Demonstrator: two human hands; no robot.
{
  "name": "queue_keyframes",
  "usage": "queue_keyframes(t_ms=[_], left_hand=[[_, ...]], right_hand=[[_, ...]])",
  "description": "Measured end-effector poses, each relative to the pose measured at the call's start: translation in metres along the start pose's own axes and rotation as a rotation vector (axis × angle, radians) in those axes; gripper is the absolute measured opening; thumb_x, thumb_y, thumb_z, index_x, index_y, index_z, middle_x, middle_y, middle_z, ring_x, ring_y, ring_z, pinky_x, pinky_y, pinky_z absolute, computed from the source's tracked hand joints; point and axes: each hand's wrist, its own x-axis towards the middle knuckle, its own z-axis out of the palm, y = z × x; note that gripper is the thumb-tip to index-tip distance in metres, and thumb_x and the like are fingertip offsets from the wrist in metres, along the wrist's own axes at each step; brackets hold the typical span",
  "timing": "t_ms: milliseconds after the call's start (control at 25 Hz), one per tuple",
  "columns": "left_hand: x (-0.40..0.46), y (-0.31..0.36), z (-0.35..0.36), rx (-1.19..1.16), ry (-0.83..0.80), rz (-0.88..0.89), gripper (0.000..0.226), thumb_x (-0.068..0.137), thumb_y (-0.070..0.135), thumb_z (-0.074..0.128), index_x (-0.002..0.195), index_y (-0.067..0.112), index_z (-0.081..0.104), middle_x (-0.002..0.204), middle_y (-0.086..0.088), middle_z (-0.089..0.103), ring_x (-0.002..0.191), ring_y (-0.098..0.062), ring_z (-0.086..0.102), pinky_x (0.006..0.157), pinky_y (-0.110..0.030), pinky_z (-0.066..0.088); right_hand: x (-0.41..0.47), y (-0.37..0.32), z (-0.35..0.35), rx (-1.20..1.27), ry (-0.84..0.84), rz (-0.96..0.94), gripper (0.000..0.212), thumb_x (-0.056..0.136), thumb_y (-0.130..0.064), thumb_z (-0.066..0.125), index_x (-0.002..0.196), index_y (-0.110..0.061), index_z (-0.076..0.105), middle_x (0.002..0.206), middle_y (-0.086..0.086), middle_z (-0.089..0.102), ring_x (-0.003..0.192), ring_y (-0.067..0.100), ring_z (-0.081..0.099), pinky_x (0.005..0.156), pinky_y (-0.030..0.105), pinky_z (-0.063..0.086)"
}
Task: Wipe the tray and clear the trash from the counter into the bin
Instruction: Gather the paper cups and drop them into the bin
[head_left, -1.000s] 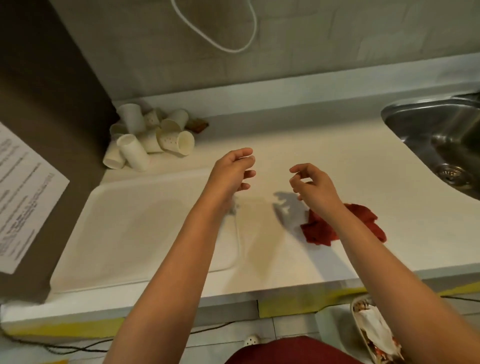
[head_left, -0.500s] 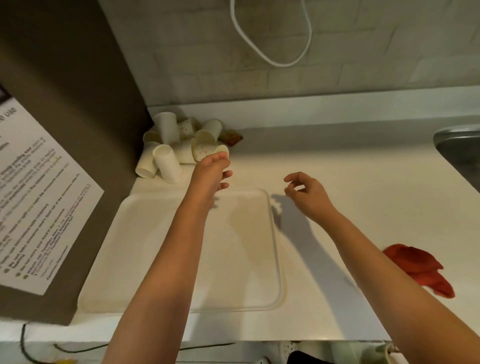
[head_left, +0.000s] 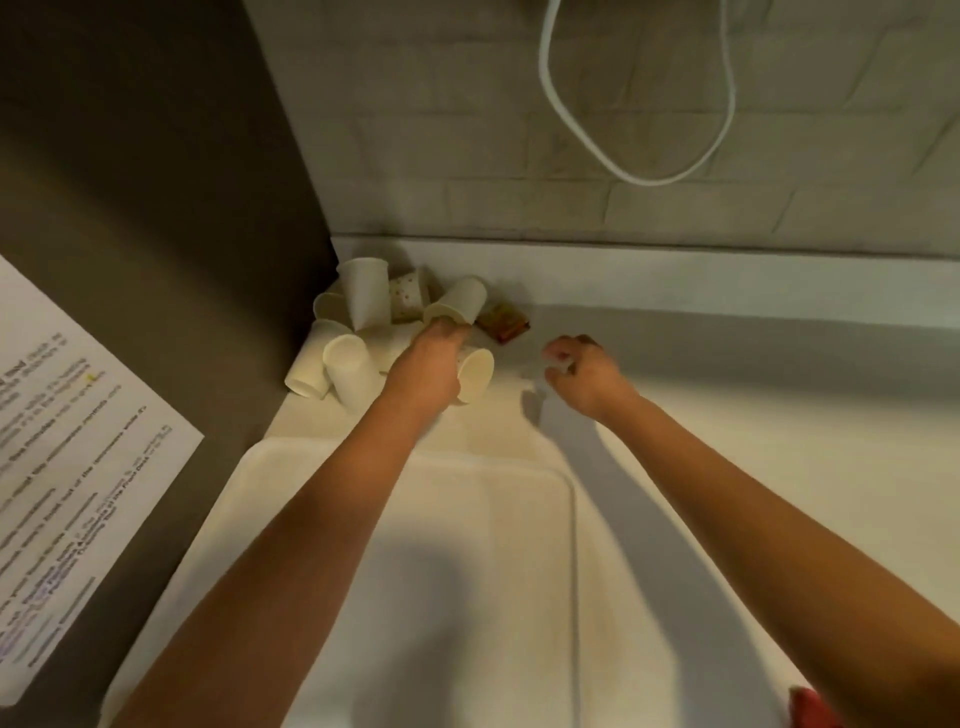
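A pile of white paper cups (head_left: 358, 332) lies tumbled in the counter's back left corner, with a brown wrapper (head_left: 503, 323) just to its right. My left hand (head_left: 428, 364) reaches into the pile with its fingers stretched forward. The fingertips touch one cup (head_left: 460, 301), and another cup (head_left: 475, 374) lies against the hand's right side. My right hand (head_left: 584, 374) hovers over the counter right of the wrapper, fingers loosely curled, holding nothing. The white tray (head_left: 571, 545) lies flat under my forearms. A red cloth (head_left: 810, 709) peeks in at the bottom right.
A dark cabinet side (head_left: 156, 260) walls off the left and carries a printed paper sheet (head_left: 62, 467). A white cable (head_left: 634, 179) loops down the tiled wall behind. The counter (head_left: 753, 415) stretches to the right of the tray.
Both hands have moved forward toward the back corner. My left hand has gone from above the tray into the cup pile. The view has shifted left, so the sink is out of sight.
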Motion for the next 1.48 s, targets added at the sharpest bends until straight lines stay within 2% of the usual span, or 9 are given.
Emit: queue_keyframes(t_ms=[400,640,800,920,1000,1080,1240,1360,1480], left_hand=[[0.061,-0.024,0.019,0.316,-0.232,0.189,0.061,0.082,0.021,0.064,0.138,0.026,0.040,0.136,-0.004,0.046,0.124,-0.025,0.048,0.100,-0.039,0.041],[0.069,-0.031,0.025,0.280,-0.087,0.229,0.056,0.078,0.019,0.068,0.130,0.024,0.049,0.123,-0.006,0.057,0.111,-0.028,0.058,0.089,-0.041,0.048],[0.064,-0.018,0.021,0.344,-0.097,0.203,0.067,0.075,0.022,0.070,0.134,0.024,0.038,0.123,-0.004,0.055,0.108,-0.025,0.058,0.080,-0.034,0.046],[0.058,-0.004,0.010,0.073,-0.126,0.155,0.075,0.071,0.026,0.075,0.134,0.018,0.035,0.123,-0.006,0.056,0.106,-0.026,0.059,0.071,-0.030,0.041],[0.053,0.007,0.004,-0.141,-0.113,0.112,0.077,0.067,0.026,0.078,0.129,0.016,0.034,0.115,-0.007,0.059,0.099,-0.026,0.060,0.068,-0.029,0.043],[0.046,0.018,0.001,-0.249,-0.065,0.091,0.079,0.065,0.025,0.079,0.127,0.016,0.031,0.106,-0.001,0.058,0.094,-0.024,0.060,0.070,-0.033,0.049],[0.030,0.042,-0.004,-0.574,0.040,-0.014,0.080,0.066,0.014,0.079,0.130,0.015,0.032,0.106,0.004,0.051,0.094,-0.012,0.052,0.075,-0.025,0.045],[0.008,0.061,-0.011,-0.847,0.089,-0.092,0.079,0.069,0.005,0.077,0.134,0.012,0.033,0.114,-0.001,0.051,0.102,-0.015,0.053,0.071,-0.015,0.046],[-0.022,0.080,-0.017,-1.139,0.051,-0.149,0.070,0.076,0.000,0.072,0.134,0.012,0.035,0.113,0.000,0.053,0.093,-0.009,0.055,0.059,-0.006,0.048]], right_hand=[[0.116,0.000,0.046,-0.364,-0.231,-0.051,0.064,0.091,-0.035,0.049,0.147,-0.035,0.017,0.158,-0.001,-0.002,0.140,0.032,0.014,0.108,0.048,0.026],[0.130,0.003,0.056,-0.293,-0.092,0.006,0.044,0.093,-0.048,0.042,0.126,-0.020,0.047,0.132,0.014,0.042,0.123,0.035,0.037,0.100,0.043,0.031],[0.118,0.005,0.051,-0.248,-0.083,0.106,0.041,0.089,-0.035,0.053,0.121,-0.011,0.046,0.125,0.018,0.046,0.118,0.038,0.040,0.100,0.045,0.035],[0.111,0.016,0.045,-0.062,-0.083,0.230,0.050,0.078,-0.029,0.065,0.122,-0.011,0.047,0.115,0.016,0.054,0.112,0.038,0.051,0.093,0.041,0.044],[0.102,0.020,0.036,-0.059,-0.138,0.245,0.020,0.076,-0.029,0.068,0.081,-0.011,0.060,0.080,0.010,0.062,0.088,0.031,0.063,0.073,0.029,0.045],[0.088,0.021,0.029,-0.082,-0.225,0.251,0.026,0.077,-0.031,0.070,0.065,-0.012,0.057,0.066,0.003,0.058,0.070,0.023,0.059,0.066,0.025,0.039],[0.063,0.018,0.017,0.270,-0.153,0.337,0.020,0.086,-0.010,0.056,0.102,0.002,0.055,0.092,0.017,0.064,0.082,0.032,0.065,0.075,0.042,0.055],[0.025,0.007,-0.006,0.445,-0.026,0.370,0.019,0.091,0.000,0.044,0.109,-0.007,0.046,0.094,0.010,0.055,0.071,0.019,0.058,0.058,0.029,0.050],[-0.020,0.003,-0.028,0.657,0.167,0.345,0.021,0.091,-0.003,0.051,0.111,-0.008,0.050,0.100,0.010,0.057,0.080,0.023,0.059,0.063,0.031,0.050]])
